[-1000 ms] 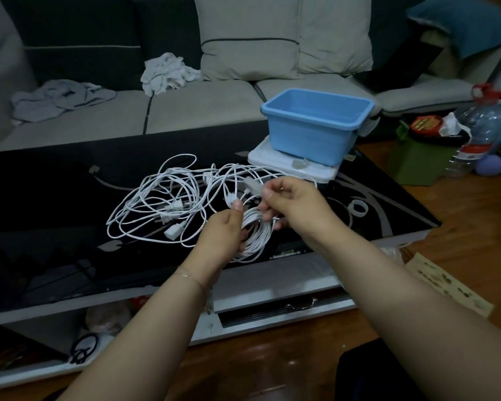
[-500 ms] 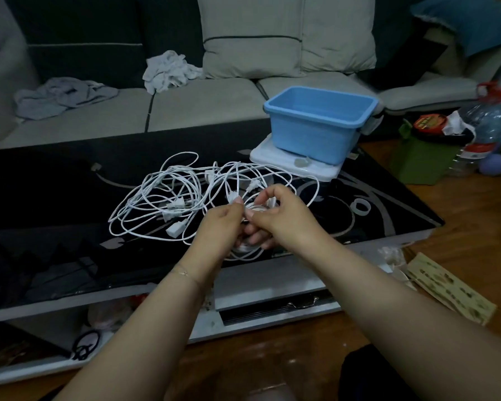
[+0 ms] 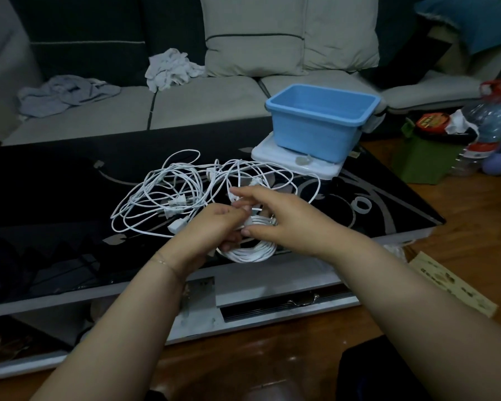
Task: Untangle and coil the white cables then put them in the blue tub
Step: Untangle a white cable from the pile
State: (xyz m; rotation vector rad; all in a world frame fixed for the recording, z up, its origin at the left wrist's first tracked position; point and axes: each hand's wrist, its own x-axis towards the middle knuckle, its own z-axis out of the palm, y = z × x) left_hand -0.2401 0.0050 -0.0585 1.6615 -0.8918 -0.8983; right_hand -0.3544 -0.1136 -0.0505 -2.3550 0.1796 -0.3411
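Observation:
A tangle of white cables (image 3: pixel 168 198) with several plugs lies on the black glass table (image 3: pixel 55 198). Nearer the front edge, my left hand (image 3: pixel 214 230) grips a coiled white cable (image 3: pixel 250 253) whose loops hang below my fingers. My right hand (image 3: pixel 287 218) pinches the same cable at the top of the coil, its fingers over the loose strand. The blue tub (image 3: pixel 315 125) stands empty on a white lid at the table's far right.
A white lid (image 3: pixel 298 166) sits under the tub. A grey sofa (image 3: pixel 200 108) with cushions and crumpled cloths runs behind the table. A green bin (image 3: pixel 425 160) and a large water bottle (image 3: pixel 492 123) stand on the wooden floor at right.
My right hand has kept winding the strand round the coil, moving in toward my left hand and then over the top. The coil hangs lower below my left hand.

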